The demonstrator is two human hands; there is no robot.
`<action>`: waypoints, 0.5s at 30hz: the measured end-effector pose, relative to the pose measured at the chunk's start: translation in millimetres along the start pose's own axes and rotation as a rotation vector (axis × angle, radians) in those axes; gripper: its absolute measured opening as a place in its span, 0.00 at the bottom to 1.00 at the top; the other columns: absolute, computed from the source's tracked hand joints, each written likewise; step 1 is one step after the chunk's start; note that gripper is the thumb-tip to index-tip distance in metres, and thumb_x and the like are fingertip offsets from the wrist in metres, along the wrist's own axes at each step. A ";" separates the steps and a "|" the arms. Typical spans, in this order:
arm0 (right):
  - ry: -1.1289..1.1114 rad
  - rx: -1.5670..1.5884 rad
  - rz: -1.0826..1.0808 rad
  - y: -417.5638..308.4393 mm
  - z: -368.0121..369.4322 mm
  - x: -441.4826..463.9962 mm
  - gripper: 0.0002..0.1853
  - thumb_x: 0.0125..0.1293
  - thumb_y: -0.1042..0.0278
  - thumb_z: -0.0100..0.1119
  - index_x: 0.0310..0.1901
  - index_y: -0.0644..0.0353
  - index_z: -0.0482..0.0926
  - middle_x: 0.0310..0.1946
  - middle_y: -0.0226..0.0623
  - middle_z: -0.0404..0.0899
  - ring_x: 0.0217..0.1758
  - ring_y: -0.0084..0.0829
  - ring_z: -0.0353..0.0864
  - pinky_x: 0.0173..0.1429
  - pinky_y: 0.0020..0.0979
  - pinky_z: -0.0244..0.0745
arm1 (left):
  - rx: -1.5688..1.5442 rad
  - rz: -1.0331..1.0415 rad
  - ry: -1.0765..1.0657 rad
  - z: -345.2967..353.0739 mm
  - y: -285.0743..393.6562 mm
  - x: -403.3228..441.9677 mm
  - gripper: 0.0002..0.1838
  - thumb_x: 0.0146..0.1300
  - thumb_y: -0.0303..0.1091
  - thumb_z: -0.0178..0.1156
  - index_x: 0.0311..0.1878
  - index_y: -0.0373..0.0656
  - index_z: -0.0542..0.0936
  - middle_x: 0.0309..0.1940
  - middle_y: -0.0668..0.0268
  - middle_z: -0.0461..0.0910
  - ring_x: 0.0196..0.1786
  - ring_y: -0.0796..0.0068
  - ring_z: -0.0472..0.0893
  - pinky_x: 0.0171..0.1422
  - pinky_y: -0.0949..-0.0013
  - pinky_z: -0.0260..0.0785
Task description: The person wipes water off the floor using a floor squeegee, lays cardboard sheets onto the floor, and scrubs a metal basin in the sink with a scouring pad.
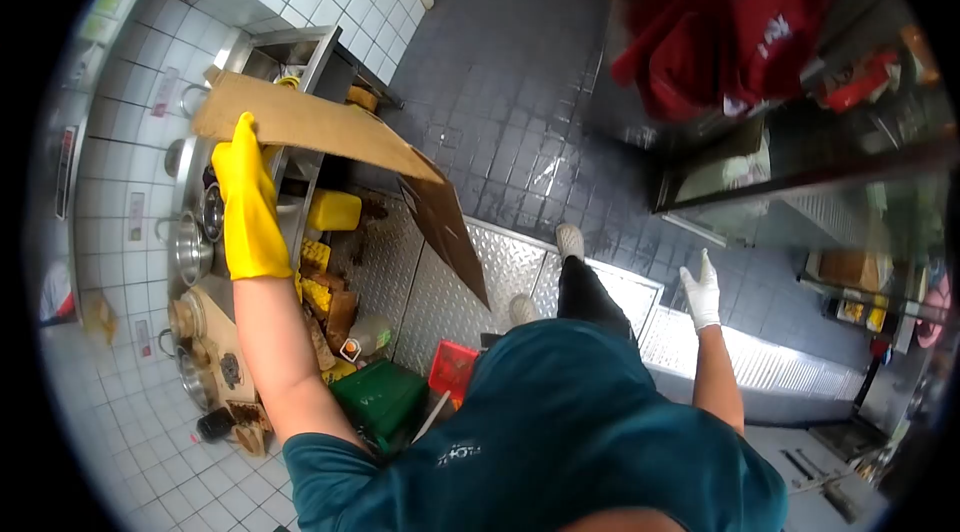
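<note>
My left hand [245, 197], in a long yellow rubber glove, grips a large piece of brown cardboard [310, 122] near its left end. The thumb lies on the near face; the other fingers are hidden behind. From there the cardboard stretches to the right, and a folded flap [445, 237] hangs over the metal floor plate. My right hand [703, 292] wears a white glove and is held out to the right, fingers apart, with nothing in it. Below the cardboard stands a yellow plastic container [334, 211].
Metal pots [193, 254] line the tiled wall on the left. A green bin [378, 402], a red plastic item [453, 369] and a clear bottle [368, 337] crowd the floor by my left side. Red cloth [700, 52] hangs at upper right. The dark tiled floor [500, 82] looks wet.
</note>
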State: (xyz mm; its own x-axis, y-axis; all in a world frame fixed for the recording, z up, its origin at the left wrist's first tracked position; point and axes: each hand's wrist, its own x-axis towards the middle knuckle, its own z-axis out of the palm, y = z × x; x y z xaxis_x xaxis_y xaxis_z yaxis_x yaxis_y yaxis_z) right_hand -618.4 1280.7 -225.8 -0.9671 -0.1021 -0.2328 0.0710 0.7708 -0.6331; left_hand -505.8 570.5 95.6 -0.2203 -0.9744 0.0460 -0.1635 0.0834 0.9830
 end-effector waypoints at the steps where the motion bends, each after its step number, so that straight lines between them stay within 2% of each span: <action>1: -0.013 -0.021 -0.022 1.8 1.5 20.1 0.40 0.66 0.62 0.67 0.76 0.61 0.60 0.69 0.55 0.68 0.74 0.47 0.67 0.76 0.36 0.62 | -0.017 -0.002 0.028 23.6 2.7 3.6 0.24 0.65 0.35 0.66 0.57 0.26 0.76 0.50 0.49 0.81 0.47 0.56 0.85 0.51 0.61 0.84; 4: -0.067 0.024 -0.064 -36.9 -9.9 69.7 0.41 0.65 0.62 0.68 0.76 0.60 0.59 0.70 0.54 0.68 0.74 0.47 0.67 0.77 0.36 0.61 | -0.146 -0.040 0.033 94.4 11.9 22.7 0.23 0.65 0.34 0.66 0.55 0.26 0.78 0.48 0.48 0.82 0.46 0.56 0.86 0.50 0.60 0.84; 5: -0.088 0.022 -0.089 -45.0 -12.5 88.9 0.41 0.65 0.62 0.68 0.77 0.60 0.59 0.70 0.54 0.68 0.74 0.47 0.67 0.77 0.36 0.61 | -0.174 -0.053 0.068 120.0 16.3 29.2 0.23 0.63 0.35 0.65 0.55 0.26 0.79 0.47 0.51 0.83 0.46 0.60 0.85 0.51 0.59 0.79; 10: -0.081 -0.070 -0.259 -50.2 -34.9 166.3 0.41 0.64 0.62 0.68 0.76 0.60 0.60 0.68 0.55 0.69 0.73 0.48 0.68 0.76 0.38 0.64 | -0.442 0.077 0.205 227.5 26.2 68.9 0.21 0.65 0.34 0.63 0.56 0.30 0.79 0.49 0.54 0.83 0.48 0.59 0.85 0.50 0.59 0.80; 13: -0.087 -0.064 -0.225 -34.0 -43.5 199.6 0.41 0.64 0.61 0.69 0.75 0.60 0.61 0.67 0.55 0.70 0.72 0.48 0.69 0.75 0.39 0.65 | -0.708 0.118 0.208 272.6 37.4 77.4 0.23 0.66 0.31 0.63 0.60 0.29 0.73 0.55 0.51 0.78 0.52 0.54 0.83 0.58 0.55 0.81; 15: -0.094 -0.080 -0.182 -26.5 -46.6 210.4 0.41 0.64 0.61 0.69 0.75 0.61 0.61 0.67 0.56 0.70 0.71 0.48 0.70 0.74 0.38 0.65 | -0.863 0.052 0.197 289.1 46.3 72.4 0.24 0.68 0.30 0.62 0.63 0.29 0.71 0.58 0.50 0.76 0.56 0.53 0.81 0.61 0.53 0.80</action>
State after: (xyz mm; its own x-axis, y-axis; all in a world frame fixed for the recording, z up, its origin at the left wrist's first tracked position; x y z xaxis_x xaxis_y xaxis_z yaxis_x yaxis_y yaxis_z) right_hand -835.2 1268.1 -223.5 -0.9350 -0.2996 -0.1899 -0.1263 0.7813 -0.6112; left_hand -807.3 564.2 93.0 -0.0241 -0.9986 0.0462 0.6423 0.0199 0.7662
